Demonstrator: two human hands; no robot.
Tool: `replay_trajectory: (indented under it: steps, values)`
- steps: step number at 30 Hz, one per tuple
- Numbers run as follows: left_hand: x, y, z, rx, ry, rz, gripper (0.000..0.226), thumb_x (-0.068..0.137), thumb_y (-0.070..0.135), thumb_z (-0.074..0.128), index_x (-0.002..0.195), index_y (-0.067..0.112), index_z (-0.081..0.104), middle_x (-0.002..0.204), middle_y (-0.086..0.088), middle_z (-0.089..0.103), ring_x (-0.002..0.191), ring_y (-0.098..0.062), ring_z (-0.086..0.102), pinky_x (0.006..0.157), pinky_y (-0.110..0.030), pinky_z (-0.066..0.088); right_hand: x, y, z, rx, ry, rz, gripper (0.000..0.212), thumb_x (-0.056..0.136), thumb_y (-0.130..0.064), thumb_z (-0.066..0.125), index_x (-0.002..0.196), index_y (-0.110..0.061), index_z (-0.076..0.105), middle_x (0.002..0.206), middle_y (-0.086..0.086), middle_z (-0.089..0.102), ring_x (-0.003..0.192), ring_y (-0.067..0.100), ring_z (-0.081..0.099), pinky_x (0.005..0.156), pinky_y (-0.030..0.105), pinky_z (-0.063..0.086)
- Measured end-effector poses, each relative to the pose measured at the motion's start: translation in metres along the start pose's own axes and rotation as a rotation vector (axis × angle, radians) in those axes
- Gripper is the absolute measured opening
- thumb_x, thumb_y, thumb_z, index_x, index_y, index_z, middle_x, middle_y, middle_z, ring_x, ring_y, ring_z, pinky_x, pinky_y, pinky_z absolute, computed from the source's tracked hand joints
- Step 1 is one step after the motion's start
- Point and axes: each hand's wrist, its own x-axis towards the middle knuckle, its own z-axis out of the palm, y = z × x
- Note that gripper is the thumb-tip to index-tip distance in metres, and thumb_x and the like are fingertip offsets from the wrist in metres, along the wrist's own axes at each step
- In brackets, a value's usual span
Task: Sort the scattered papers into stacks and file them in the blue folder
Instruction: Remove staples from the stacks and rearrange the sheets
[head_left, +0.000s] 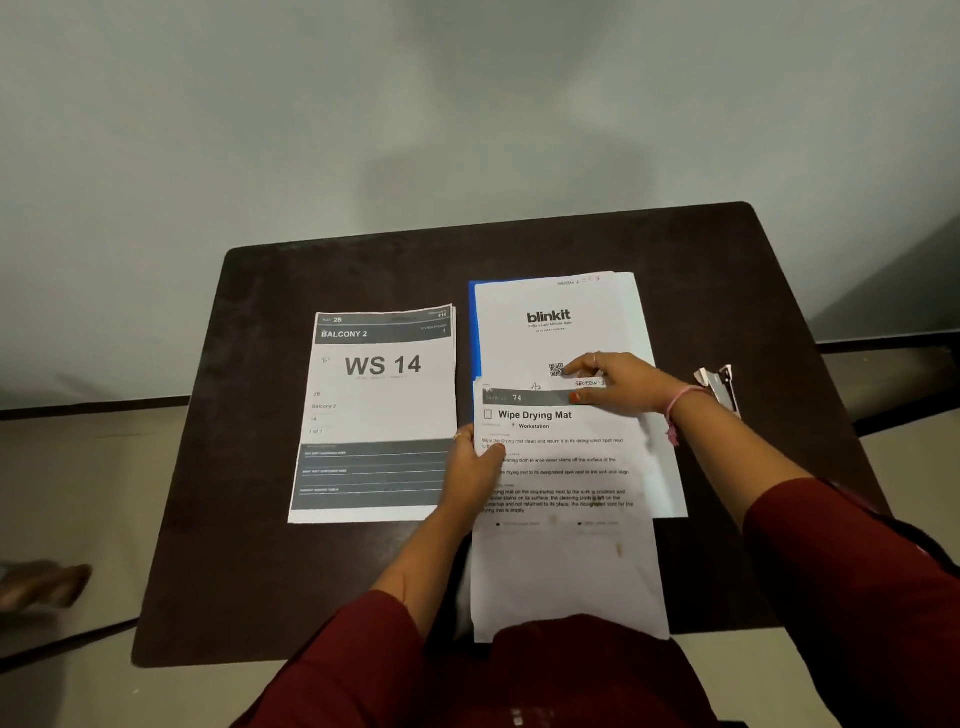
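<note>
- On the left of the dark table (249, 467) sits the WS 14 stack (376, 410). It is neat and nobody is touching it. The left arm is just beside its right edge, so a bump could push the top page crooked.
- The left hand (475, 467) pinches the left edge of the Wipe Drying Mat sheet (563, 519), with the thumb on top of the page. If this hand squeezes too hard, the paper could wrinkle or bend.
- The near end of that sheet hangs off the table over the person's lap. If both hands let go, I think it could slide off and fall.
- The blue folder (473, 332) lies under the pile on the right. Only a thin blue strip shows at the left edge. The blinkit page (545, 332) is on top of that pile.
- The right hand (618, 382) pinches the top edge of the Wipe Drying Mat sheet, right over the blinkit page. If the sheet goes down tilted, the pile will not line up, and pages may stick out of the folder.
- A metal clip (719, 387) lies far right, near the right wrist. The wrist or sleeve could knock it off the table.
</note>
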Motion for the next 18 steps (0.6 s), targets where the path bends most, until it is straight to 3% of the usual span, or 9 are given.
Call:
replay_trajectory:
  steps: [3,10,15,18]
  values:
    - [-0.004,-0.001,0.0,0.029,0.035,0.027,0.027,0.092,0.006,0.05,0.116,0.016,0.043,0.1,0.002,0.063,0.089,-0.015,0.063,0.077,-0.031,0.053,-0.005,0.0,-0.006,-0.002,0.098,0.018,0.036,0.086,-0.023,0.069,0.12,-0.015,0.061,0.105,-0.002,0.059,0.098,0.011,0.056,0.082,0.017,0.036]
    - [-0.009,-0.006,0.006,0.058,0.125,0.101,0.036,0.087,0.003,0.05,0.116,0.023,0.042,0.112,-0.004,0.063,0.099,-0.021,0.064,0.083,-0.043,0.057,-0.017,0.009,-0.019,-0.037,0.165,0.072,0.027,0.079,-0.011,0.074,0.106,-0.012,0.071,0.107,0.005,0.067,0.093,0.017,0.062,0.083,0.022,0.045]
    - [-0.01,-0.018,0.008,0.043,0.15,0.145,0.043,0.083,0.007,0.052,0.119,0.029,0.042,0.114,-0.003,0.062,0.1,-0.021,0.065,0.078,-0.043,0.059,-0.018,0.008,-0.018,0.007,0.192,0.068,0.028,0.08,-0.009,0.074,0.108,-0.01,0.071,0.101,0.005,0.071,0.075,-0.001,0.056,0.066,0.001,0.038]
    - [-0.01,-0.022,0.008,0.026,0.162,0.162,0.046,0.08,0.013,0.053,0.119,0.035,0.042,0.12,-0.004,0.058,0.105,-0.021,0.063,0.081,-0.043,0.058,-0.021,0.007,-0.014,0.041,0.232,0.072,0.026,0.081,-0.006,0.072,0.108,-0.008,0.071,0.103,0.008,0.072,0.084,0.006,0.062,0.076,0.005,0.039]
